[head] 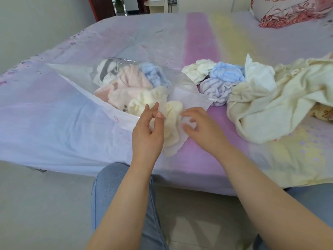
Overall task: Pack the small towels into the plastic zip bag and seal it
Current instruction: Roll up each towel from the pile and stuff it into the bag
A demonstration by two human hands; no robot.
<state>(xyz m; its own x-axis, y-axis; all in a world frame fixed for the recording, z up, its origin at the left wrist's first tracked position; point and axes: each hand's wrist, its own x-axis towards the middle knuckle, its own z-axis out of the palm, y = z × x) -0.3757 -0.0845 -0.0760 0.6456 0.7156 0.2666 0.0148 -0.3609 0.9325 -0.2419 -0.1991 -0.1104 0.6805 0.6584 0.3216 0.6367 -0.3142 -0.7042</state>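
Both hands work the bag mouth at the bed's near edge — my left hand (147, 134) pinches the plastic zip bag (187, 98), my right hand (200, 127) hovers loose-fingered beside a cream towel (173, 121) half inside — three rolled towels (216, 78) wait beyond.

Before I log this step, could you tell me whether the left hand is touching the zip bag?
Touching: the head view shows the left hand pinching the zip bag at its mouth edge.

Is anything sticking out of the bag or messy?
Yes. A pale yellow towel bulges half out of the plastic bag's open mouth, between the left hand and right hand. Cream, blue and lilac towels sit loose on the bed.
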